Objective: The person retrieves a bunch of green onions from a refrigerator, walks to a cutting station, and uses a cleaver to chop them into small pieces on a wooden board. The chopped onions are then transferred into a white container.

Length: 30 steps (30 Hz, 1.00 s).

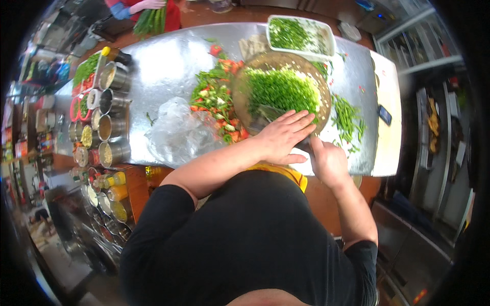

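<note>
A heap of finely chopped scallions (281, 90) covers much of a round chopping board (239, 91), with pale bits at its far and right sides. My right hand (330, 160) grips the handle of a cleaver (268, 114), whose wide blade lies at the near edge of the heap. My left hand (287, 132) lies palm down over the blade, fingers stretched out and slightly apart; it hides part of the cleaver. Left of the board are cut green and red peppers (214, 99). To its right is a small pile of cut green pieces (346, 118).
A white plastic tub (332, 42) with chopped greens stands behind the board, beside a folded cloth (252, 45). A clear plastic bag (180, 132) lies left. Steel containers (111, 128) line the table's left end. A phone (384, 115) rests right. Another person's hand (153, 4) holds long green stalks (151, 21).
</note>
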{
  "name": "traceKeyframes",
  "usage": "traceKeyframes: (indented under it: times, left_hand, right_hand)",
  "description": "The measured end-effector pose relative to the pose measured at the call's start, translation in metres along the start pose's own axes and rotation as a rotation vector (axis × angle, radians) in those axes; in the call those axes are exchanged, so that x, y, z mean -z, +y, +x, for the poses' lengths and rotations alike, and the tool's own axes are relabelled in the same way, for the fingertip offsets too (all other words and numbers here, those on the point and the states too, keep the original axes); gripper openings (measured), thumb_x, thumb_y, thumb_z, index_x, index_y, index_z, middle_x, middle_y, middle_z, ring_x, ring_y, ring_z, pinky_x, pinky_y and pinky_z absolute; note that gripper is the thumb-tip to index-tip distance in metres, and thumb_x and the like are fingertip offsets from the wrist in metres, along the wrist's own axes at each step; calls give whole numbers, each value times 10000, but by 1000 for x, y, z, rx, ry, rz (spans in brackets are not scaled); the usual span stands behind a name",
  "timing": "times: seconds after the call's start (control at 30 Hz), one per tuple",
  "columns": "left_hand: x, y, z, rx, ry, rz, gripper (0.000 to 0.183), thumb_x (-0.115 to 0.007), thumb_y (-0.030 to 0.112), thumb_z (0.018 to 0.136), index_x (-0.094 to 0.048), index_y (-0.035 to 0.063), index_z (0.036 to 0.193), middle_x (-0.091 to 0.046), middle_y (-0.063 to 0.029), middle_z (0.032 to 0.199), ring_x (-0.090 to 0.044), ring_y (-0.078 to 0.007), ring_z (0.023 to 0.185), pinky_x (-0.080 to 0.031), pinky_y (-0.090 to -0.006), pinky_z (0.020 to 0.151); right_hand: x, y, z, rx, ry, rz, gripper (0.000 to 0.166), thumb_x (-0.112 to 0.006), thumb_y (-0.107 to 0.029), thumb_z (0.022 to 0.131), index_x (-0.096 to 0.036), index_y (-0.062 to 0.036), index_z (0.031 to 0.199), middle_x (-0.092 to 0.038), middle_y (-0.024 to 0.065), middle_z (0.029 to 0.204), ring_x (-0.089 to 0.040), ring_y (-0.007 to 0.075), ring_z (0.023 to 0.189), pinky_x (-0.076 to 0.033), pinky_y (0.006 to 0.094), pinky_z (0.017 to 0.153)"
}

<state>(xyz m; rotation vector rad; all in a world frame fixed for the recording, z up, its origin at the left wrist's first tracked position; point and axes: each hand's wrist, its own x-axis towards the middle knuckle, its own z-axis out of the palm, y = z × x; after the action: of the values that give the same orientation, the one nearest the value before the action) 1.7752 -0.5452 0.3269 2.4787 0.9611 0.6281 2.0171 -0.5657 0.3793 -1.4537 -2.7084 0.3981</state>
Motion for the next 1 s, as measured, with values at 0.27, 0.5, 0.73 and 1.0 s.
traceKeyframes:
  times: [0.27, 0.5, 0.73, 1.0]
  left_hand:
    - [-46, -72, -62, 281, 101, 343, 786, -625, 539, 1013, -547, -43, 1537, -466, -264, 1665, -394, -402, 1587, -297, -520, 1326]
    - [-131, -52, -84, -2, -104, 64, 270, -626, 136, 905, -736, 93, 1148, -695, -75, 1186, -644, -280, 1159, -565, -422, 1001]
    - [-72, -117, -173, 323, -67, 244, 206, -706, 202, 860, -738, 99, 1035, -674, -84, 1062, -651, -301, 1088, -555, -444, 999]
    - [-128, -122, -66, 791, 648, -38, 918, -721, 451, 1006, -321, -63, 1654, -312, -342, 1710, -312, -512, 1582, -263, -565, 1313]
  right_hand:
    - [22, 41, -81, -406, 48, 67, 380, -769, -93, 871, -663, -35, 1231, -774, 163, 894, -747, 373, 775, -611, 445, 724]
    - [-98, 56, -106, -889, 350, 1188, 100, -646, -88, 1064, -549, -72, 1049, -571, 3, 716, -536, 104, 555, -439, 285, 484]
    - [-157, 66, -87, -881, 418, 1211, 124, -605, -24, 1046, -528, -62, 1135, -506, -22, 788, -468, 87, 520, -382, 280, 441]
    - [-213, 31, -32, -663, 372, 575, 391, -567, 7, 1029, -491, 50, 1410, -684, 216, 1182, -681, 332, 1032, -535, 421, 926]
